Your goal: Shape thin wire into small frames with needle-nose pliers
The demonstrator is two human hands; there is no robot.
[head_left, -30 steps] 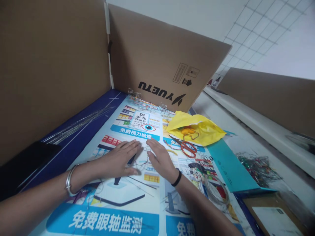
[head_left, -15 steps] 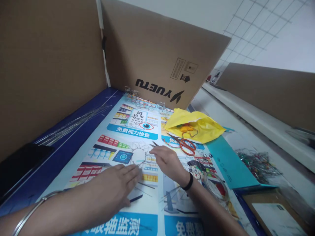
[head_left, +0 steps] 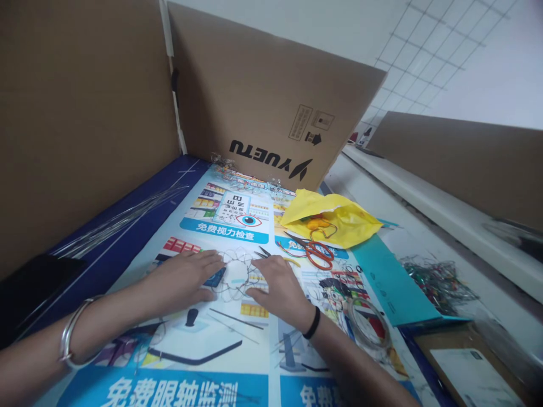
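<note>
A ring of thin wire bent into petal-like loops (head_left: 242, 261) lies flat on the printed sheet (head_left: 271, 226). At its left edge is my left hand (head_left: 184, 281), palm down, with fingers stretched out and the thumb apart. My right hand (head_left: 280, 291) rests at the right edge, thumb and fingers spread, fingertips on or beside the loops. Just beyond it lie pliers (head_left: 293, 262), partly hidden by that hand. Scissors with orange-red handles (head_left: 317, 254) sit farther right. Several straight wire pieces (head_left: 235, 318) lie nearer to me.
A yellow bag (head_left: 356, 217) holding orange items lies behind the scissors. On the right are a wire coil (head_left: 369, 322) and a tangled wire pile (head_left: 436, 282). Long wires (head_left: 127, 212) lie left. Cardboard panels (head_left: 263, 96) stand at the back and left.
My left hand has moved forward and left, off the near side of the wire ring to its left edge. My right hand has opened out, its thumb now apart from the fingers.
</note>
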